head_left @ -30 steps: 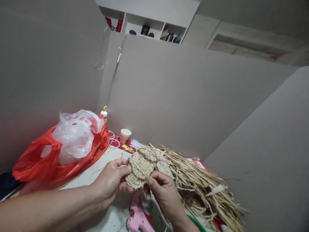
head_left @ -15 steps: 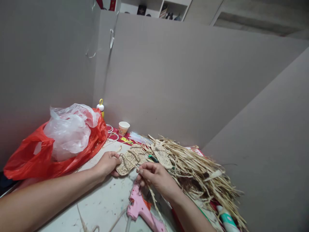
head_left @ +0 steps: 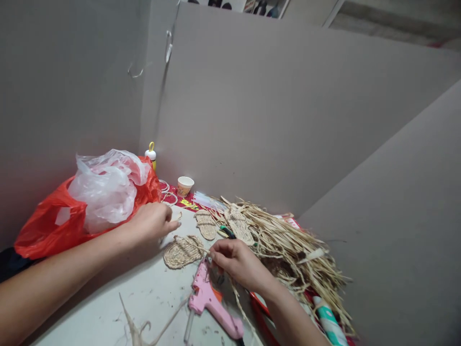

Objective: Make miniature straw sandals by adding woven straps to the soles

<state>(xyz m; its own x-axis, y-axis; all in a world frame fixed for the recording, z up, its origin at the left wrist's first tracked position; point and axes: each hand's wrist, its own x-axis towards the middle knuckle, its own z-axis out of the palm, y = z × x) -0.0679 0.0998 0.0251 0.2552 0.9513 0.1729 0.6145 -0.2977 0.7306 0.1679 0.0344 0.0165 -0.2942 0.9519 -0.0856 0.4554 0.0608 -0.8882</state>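
Observation:
A small woven straw sole (head_left: 182, 251) lies flat on the white table (head_left: 144, 302). My right hand (head_left: 236, 262) pinches a straw strand that trails from its right edge. My left hand (head_left: 153, 222) hovers just left of and above the sole, fingers curled loosely, holding nothing I can see. A second woven sole (head_left: 207, 223) lies a little farther back. A pink glue gun (head_left: 212, 302) rests on the table right below my right hand.
A red plastic bag (head_left: 54, 230) with a clear bag (head_left: 106, 190) on top fills the left side. A heap of loose straw (head_left: 298, 254) spreads at the right. A paper cup (head_left: 185, 185) and a small bottle (head_left: 151, 154) stand by the grey partition.
Both hands lowered the woven sole from the air onto the table. My left hand let go of it and moved left; my right hand kept the strand.

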